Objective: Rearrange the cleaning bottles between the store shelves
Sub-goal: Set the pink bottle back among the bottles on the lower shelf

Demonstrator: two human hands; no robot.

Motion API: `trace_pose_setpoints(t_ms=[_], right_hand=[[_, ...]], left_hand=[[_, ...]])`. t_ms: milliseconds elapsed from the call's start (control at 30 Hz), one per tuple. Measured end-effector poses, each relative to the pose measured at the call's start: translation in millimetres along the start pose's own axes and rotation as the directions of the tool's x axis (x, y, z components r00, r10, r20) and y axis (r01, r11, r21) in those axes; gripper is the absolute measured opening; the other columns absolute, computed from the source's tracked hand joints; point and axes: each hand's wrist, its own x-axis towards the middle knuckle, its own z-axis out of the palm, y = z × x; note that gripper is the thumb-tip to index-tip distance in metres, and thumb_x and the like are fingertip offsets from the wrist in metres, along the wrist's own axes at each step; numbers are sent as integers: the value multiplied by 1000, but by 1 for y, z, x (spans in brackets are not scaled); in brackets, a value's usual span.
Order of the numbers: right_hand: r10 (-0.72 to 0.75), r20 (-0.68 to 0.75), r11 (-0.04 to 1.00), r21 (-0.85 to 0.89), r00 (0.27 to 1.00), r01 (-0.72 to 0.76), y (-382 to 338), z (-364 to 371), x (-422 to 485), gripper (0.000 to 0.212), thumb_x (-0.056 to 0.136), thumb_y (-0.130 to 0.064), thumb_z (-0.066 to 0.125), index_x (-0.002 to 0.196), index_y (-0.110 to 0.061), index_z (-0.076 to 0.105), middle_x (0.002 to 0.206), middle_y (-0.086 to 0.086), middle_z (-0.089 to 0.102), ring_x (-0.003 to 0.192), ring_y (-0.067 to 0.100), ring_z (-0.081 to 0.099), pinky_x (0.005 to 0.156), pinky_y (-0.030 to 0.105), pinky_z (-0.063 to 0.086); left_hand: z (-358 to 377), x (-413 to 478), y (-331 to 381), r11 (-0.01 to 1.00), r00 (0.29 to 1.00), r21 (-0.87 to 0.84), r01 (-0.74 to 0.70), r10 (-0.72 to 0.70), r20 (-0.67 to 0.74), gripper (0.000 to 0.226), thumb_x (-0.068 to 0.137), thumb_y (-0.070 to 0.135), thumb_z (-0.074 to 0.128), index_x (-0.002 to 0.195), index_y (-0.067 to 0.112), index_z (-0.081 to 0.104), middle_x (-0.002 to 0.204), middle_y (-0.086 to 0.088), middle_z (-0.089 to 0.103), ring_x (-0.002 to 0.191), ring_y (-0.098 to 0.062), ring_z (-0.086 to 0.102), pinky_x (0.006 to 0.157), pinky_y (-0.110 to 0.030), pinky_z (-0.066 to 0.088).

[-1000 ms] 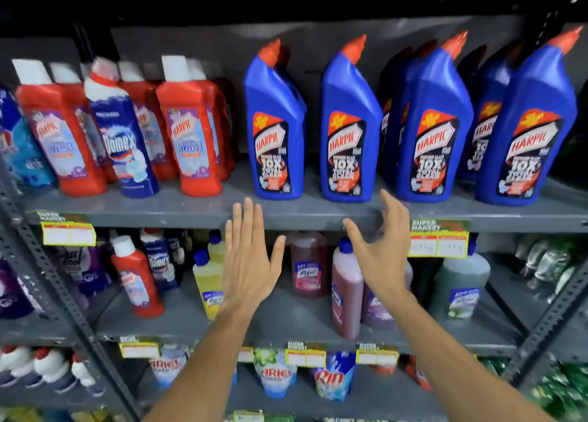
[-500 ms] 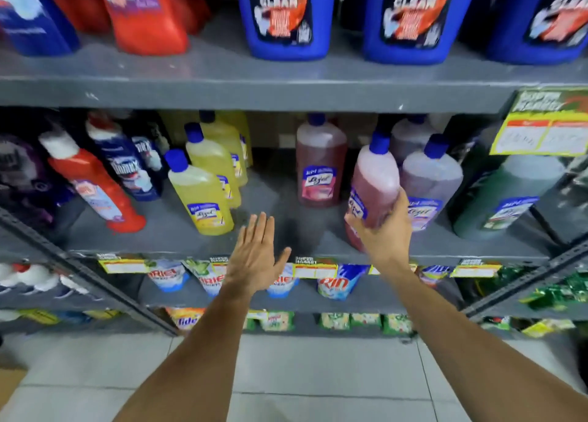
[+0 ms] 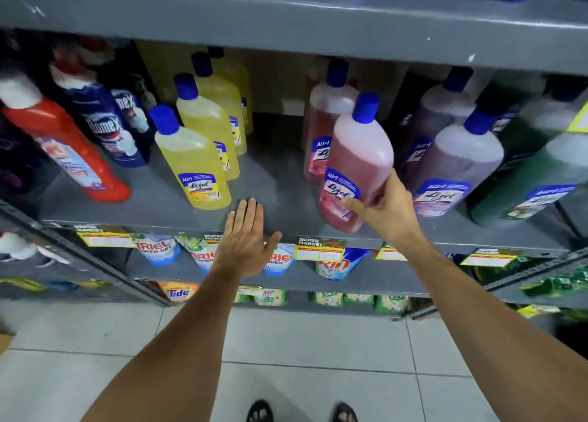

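Pink Lizol bottle [image 3: 358, 164] sits at the near edge of the grey middle shelf [image 3: 273, 179], tilted left, blue cap up. Right hand [image 3: 386, 208] grips its lower body, thumb across the label, fingers wrapped behind. Left hand [image 3: 246, 246] is spread flat, palm down, fingers together, over the shelf's front lip, touching no bottle. Yellow Lizol bottles [image 3: 194, 160] stand in a row just left of the bare gap; a second pink bottle [image 3: 321, 125] stands behind the held one. Purple Lizol bottle [image 3: 458, 167] is just right of it. Red bottle [image 3: 66, 148] and Domex bottle [image 3: 105, 122] stand far left.
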Motion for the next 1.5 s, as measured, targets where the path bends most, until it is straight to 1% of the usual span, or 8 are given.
trace_pose_setpoints(t_ms=[200,367,467,567,833,1233,1433,1500], right_hand=[[-3,271,963,260,962,-70,-2,8,16,87,70,-2,90,140,-23,44,125,-4,68,110,9,71,89,30,61],[46,178,986,148,983,-73,-1,19,11,85,62,-14,97,133,-23,51,114,-11,68,101,5,68,75,16,59],[58,216,989,120,975,-86,-1,11,21,78,67,-9,93,135,-14,54,121,2,70,106,17,70,90,39,62],[76,279,989,99,957,-107,-3,5,28,78,69,-7,92,136,-12,53,126,7,70,113,22,69,95,49,59],[84,248,991,76,965,-106,-3,12,26,75,71,-14,91,136,-17,53,115,-5,68,97,3,67,89,36,60],[103,245,992,47,964,-118,0,13,25,75,73,-13,90,137,-14,51,125,3,68,111,19,67,96,42,59],[198,204,980,-45,959,-192,4,12,6,63,70,-16,93,123,-12,59,117,4,73,99,19,73,86,32,59],[243,241,970,-67,940,-233,3,8,-3,55,71,-17,92,117,-13,62,116,5,72,96,17,72,85,33,60]], left_hand=[[1,0,-2,1000,1000,-12,-5,4,-17,79,99,56,29,156,4,11,166,-16,9,154,-31,4,123,-46,3],[2,1,-3,999,1000,-36,-3,3,-4,80,99,57,28,156,5,9,166,-14,7,154,-29,1,123,-46,1],[1,3,-3,999,1000,-41,2,-1,19,81,98,58,26,156,6,5,167,-13,3,154,-28,-3,123,-45,-1],[2,4,-3,999,999,-39,5,-4,32,81,98,58,25,156,6,3,167,-12,0,154,-28,-5,123,-45,-3],[4,5,-4,999,1000,-35,2,-1,18,82,98,59,24,156,6,4,167,-12,2,154,-28,-4,123,-44,-2],[4,3,-3,1000,1000,-27,13,-12,18,82,97,60,25,156,6,6,167,-13,4,154,-29,-2,124,-46,1],[-4,6,-2,999,994,-18,30,-28,106,83,98,62,23,156,8,-2,167,-11,-5,154,-27,-9,124,-44,-3],[-8,2,-1,1000,999,-2,20,-19,43,84,98,61,26,156,5,4,167,-14,0,154,-28,-7,124,-43,-1]])
